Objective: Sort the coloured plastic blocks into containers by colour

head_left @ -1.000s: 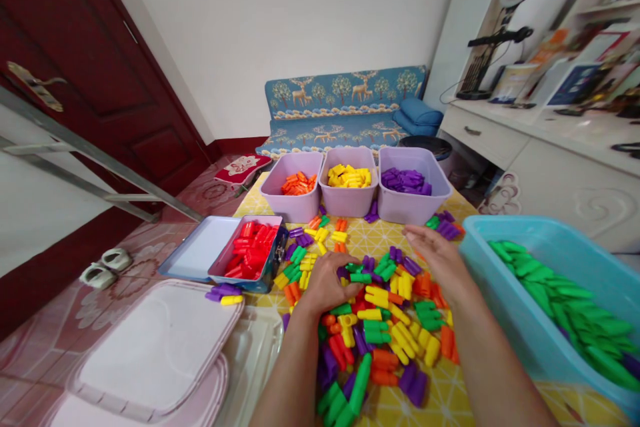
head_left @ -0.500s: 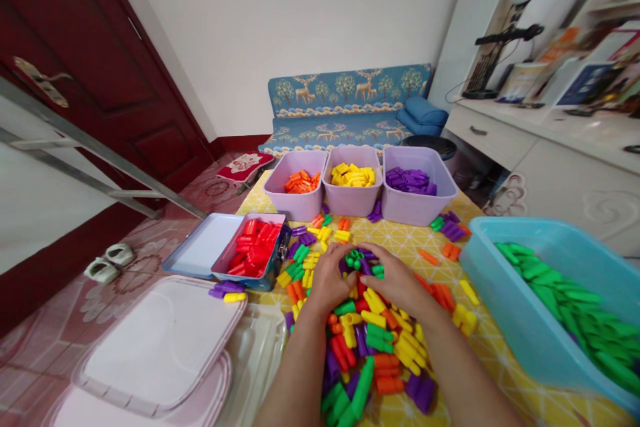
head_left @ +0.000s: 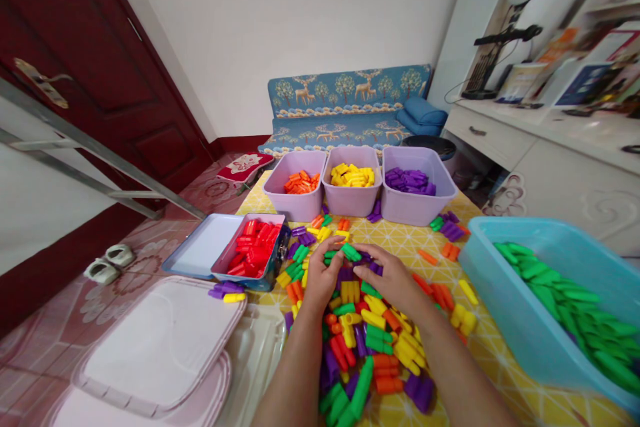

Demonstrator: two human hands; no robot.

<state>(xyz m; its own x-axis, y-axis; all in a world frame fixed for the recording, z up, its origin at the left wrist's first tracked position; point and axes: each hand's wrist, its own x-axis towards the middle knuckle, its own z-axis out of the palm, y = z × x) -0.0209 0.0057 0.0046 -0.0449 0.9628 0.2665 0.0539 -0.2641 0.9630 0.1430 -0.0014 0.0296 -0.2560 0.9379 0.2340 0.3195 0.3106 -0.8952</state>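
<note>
Left hand [head_left: 320, 277] and right hand [head_left: 393, 274] meet over the far part of a pile of coloured plastic pieces [head_left: 379, 334], palms turned inward. Green pieces [head_left: 351, 252] sit between them; the left thumb and fingers are closed about these, while the right fingers bend in just beside them, and whether they grip any I cannot tell. The pile, mixed green, yellow, orange, purple and red, lies on a yellow patterned cloth [head_left: 493, 367]. Along the far side stand three tubs touching or nearly so: the left lilac tub [head_left: 295, 207] with orange pieces, the middle lilac tub [head_left: 351, 202] with yellow, the right lilac tub [head_left: 413, 209] with purple. To the right, a turquoise tub [head_left: 510, 307] holds mostly green ones. To the left, an open tin [head_left: 250, 282] holds red ones, and nearer lie pale lids [head_left: 165, 340], one bearing purple and yellow pieces
</note>
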